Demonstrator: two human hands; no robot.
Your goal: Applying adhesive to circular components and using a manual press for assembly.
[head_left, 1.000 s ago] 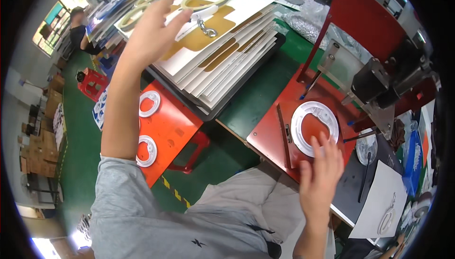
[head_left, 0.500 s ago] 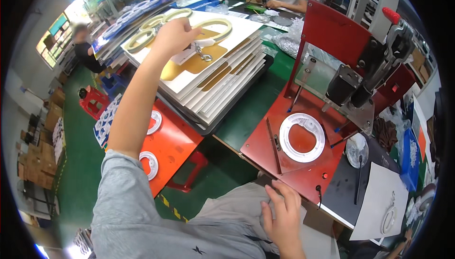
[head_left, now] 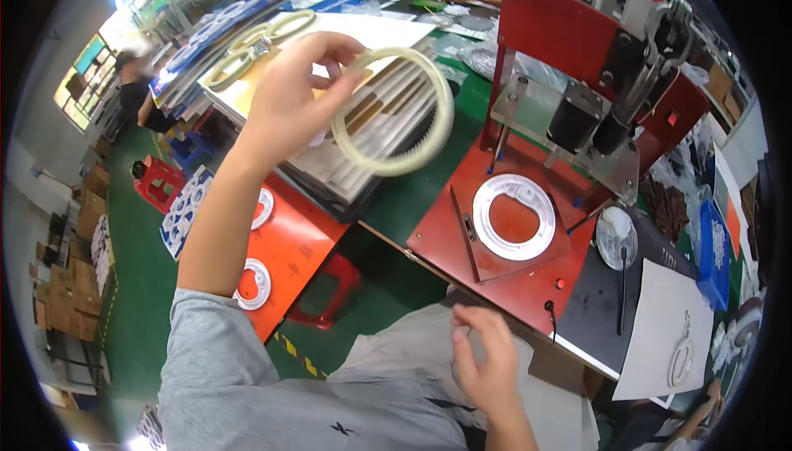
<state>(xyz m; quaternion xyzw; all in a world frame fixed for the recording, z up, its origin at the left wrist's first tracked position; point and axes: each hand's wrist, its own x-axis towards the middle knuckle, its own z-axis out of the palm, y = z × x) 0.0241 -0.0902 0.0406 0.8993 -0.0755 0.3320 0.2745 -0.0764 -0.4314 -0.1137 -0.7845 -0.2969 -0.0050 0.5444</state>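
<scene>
Raised over the stack of boards, my left hand (head_left: 301,96) pinches a pale cream ring (head_left: 445,117) by its left side. The ring is tilted, and fine teeth line its inner edge. More cream rings (head_left: 231,69) lie on the top board (head_left: 388,28) of the stack, behind my left hand. Above my lap hangs my right hand (head_left: 488,360), holding nothing, its thumb and fingers apart and slightly bent. In front of it, a white ring-shaped part (head_left: 540,240) lies flat on the red base of a press fixture (head_left: 437,232).
A toggle lever (head_left: 660,47) with a red tip rises above the fixture. White ring parts (head_left: 258,286) sit on an orange surface (head_left: 309,240) at left. A small dish (head_left: 615,236), a dark stick and a grey sheet (head_left: 660,335) lie at right. Other people work across the table.
My left hand has lifted the cream ring off the top board and brought it right and nearer. My right hand has barely moved. The view has shifted slightly.
</scene>
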